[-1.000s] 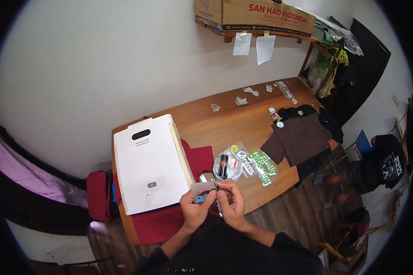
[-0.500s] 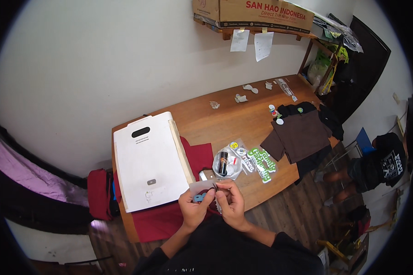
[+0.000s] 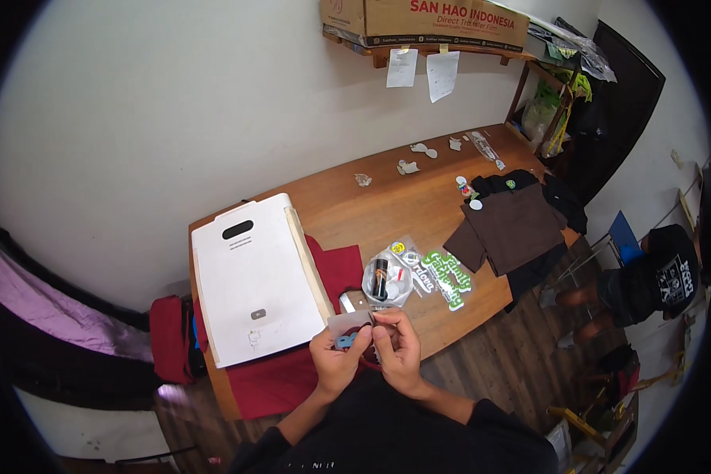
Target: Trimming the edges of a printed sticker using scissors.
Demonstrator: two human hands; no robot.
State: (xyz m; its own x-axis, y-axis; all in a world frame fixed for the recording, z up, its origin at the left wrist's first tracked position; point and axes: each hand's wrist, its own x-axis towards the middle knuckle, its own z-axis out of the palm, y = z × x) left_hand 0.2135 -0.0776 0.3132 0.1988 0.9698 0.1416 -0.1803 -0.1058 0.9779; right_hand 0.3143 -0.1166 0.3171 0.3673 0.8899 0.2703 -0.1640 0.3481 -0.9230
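Observation:
Close to my body, above the table's front edge, I hold a small greyish sheet of film with a blue and dark-red print on it. My left hand is closed on its left side, thumb on top. At the right part of the sheet, the fingers of my right hand are pinched together, thumb beside my left thumb. The fingers hide much of the sheet. Just beyond my hands are a pale phone-like object and a clear round container with a black can in it.
A white heat-press-like machine stands at the left of the wooden table, on a red shirt. Printed transfer films lie right of the container, near folded dark shirts. Film scraps lie farther back. Another person is at the right.
The view has shifted slightly, so the table and shelf sit a little farther left and higher. My hands keep the same hold on the film.

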